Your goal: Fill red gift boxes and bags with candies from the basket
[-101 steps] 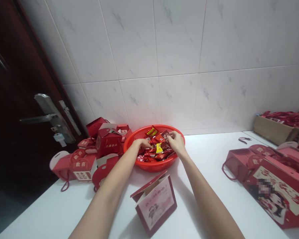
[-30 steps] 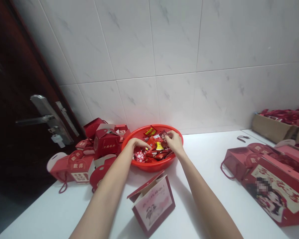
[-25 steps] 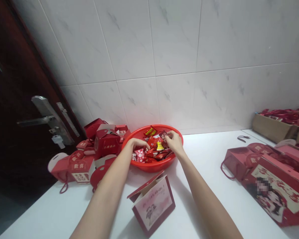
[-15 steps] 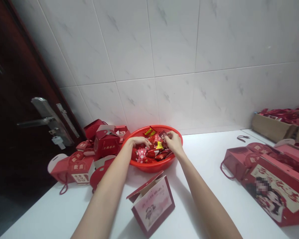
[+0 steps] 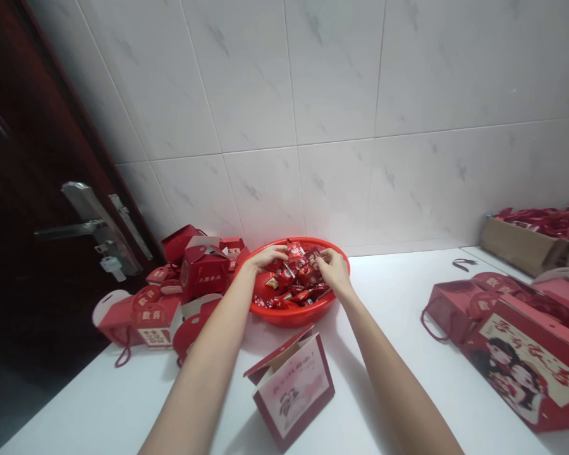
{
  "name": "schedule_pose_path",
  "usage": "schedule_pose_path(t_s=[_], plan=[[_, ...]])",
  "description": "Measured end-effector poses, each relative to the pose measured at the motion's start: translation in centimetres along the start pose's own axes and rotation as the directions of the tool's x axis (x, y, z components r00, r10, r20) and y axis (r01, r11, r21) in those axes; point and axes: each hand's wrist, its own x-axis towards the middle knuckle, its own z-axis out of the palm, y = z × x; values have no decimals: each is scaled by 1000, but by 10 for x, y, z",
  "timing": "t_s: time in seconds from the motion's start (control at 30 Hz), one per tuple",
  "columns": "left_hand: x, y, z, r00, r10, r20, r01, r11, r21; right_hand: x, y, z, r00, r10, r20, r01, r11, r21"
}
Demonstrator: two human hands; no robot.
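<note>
A red plastic basket [image 5: 291, 319] with a perforated rim holds a heap of wrapped candies [image 5: 296, 294], mostly red. Both of my hands are inside it, one on each side of the heap. My left hand [image 5: 267, 258] has its fingers curled around candies at the left, fingertips partly hidden among them. On the other side, my right hand [image 5: 334, 268] pinches a dark red wrapped candy [image 5: 313, 258] between thumb and fingers. In front of the basket stands a small red-and-pink gift box [image 5: 294, 392] with its top flaps open.
Several red gift boxes [image 5: 203, 272] are piled at the left, near a dark door [image 5: 42, 170] with a metal handle. At the right lie larger red boxes [image 5: 526, 360], a cardboard carton [image 5: 516, 243] of red items and a short dark strap [image 5: 464, 262]. A tiled wall [image 5: 336, 189] rises behind.
Candies between my hands have shifted and been turned over; yellow and pink wrappers on top have given way to red ones. Both hands stay in the basket. The view moved slightly.
</note>
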Motion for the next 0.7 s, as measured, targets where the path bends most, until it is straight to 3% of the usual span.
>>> schedule_pose_path(t_s=[0.47, 0.7], plan=[[11, -7, -7, 987, -25, -161, 27, 1000, 16, 2, 3, 1, 1000, -8, -6, 8, 1000, 23], [9, -8, -6, 989, -143, -33, 142, 990, -19, 1, 2, 0, 1000, -7, 2, 7, 1000, 30]])
